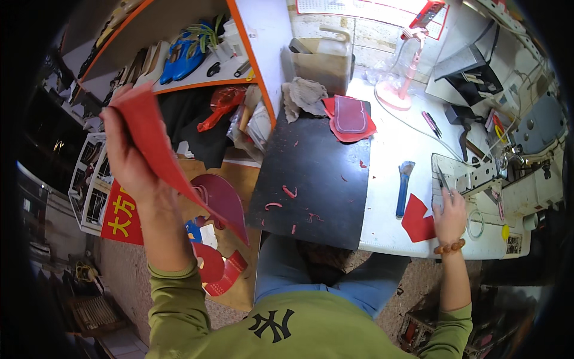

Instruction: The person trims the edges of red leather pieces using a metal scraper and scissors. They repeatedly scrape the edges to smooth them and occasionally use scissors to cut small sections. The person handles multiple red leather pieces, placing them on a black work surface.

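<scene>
My left hand (pixel 128 155) is raised at the left, its fingers closed round a large red leather sheet (pixel 152 128) that hangs down in a curve toward the lower right. At the right of the white table, my right hand (pixel 449 216) is closed on a slim, pointed grey tool (pixel 442 178), whose exact kind I cannot make out. Just left of that hand lies a cut red leather piece (pixel 418 220). Beside it is a blue-handled knife (pixel 403 188). A dark red pattern-shaped piece with a light outline (pixel 350 115) rests on red leather at the black mat's far end.
Red trimmings (pixel 289 191) are scattered over the black mat (pixel 317 173). Behind it stand a crumpled cloth (pixel 304 97) and a plastic container (pixel 326 63). A pink lamp (pixel 402 96) and sewing machine (pixel 532 146) are at right. More red pieces (pixel 227 194) lie on the lower-left board.
</scene>
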### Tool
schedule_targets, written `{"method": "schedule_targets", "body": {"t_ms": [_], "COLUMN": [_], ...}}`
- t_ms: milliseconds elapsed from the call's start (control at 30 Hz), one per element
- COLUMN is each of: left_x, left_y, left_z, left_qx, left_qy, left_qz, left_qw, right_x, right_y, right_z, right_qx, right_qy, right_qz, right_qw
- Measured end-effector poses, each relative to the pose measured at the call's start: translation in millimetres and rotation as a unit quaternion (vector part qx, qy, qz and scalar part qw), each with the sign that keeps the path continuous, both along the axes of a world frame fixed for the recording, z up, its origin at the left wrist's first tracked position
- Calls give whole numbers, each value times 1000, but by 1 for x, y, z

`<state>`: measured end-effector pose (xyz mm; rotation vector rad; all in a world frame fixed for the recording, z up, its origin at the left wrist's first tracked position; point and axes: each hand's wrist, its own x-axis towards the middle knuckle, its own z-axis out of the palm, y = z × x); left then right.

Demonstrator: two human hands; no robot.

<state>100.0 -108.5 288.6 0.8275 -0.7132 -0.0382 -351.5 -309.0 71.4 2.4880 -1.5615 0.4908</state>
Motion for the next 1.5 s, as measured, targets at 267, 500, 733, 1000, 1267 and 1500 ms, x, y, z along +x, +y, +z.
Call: {"method": "schedule_targets", "body": {"t_ms": [267, 500, 733, 1000, 1267, 1500], "left_x": [51, 19, -22, -55, -107, -132], "left_y": [72, 97, 72, 49, 34, 31], "left_z": [-20, -101, -132, -148, -162, -175], "left_qx": [-10, 154, 270, 359, 236, 141], "left_qy": [10, 171, 112, 30, -458, -603], "left_qz": [-298, -270, -175, -110, 102, 64], "left_qw": [954, 935, 940, 926, 851, 782], "right_x": [210, 331, 301, 190, 150, 162], "right_y": [-8, 2, 79, 109, 145, 166], "right_z": [-17, -20, -17, 1, 32, 19], "right_qx": [171, 186, 121, 150, 249, 600], "right_qy": [-11, 20, 51, 156, -303, -571], "right_qz": [316, 439, 681, 689, 416, 211], "right_qw": [933, 879, 720, 692, 820, 519]}}
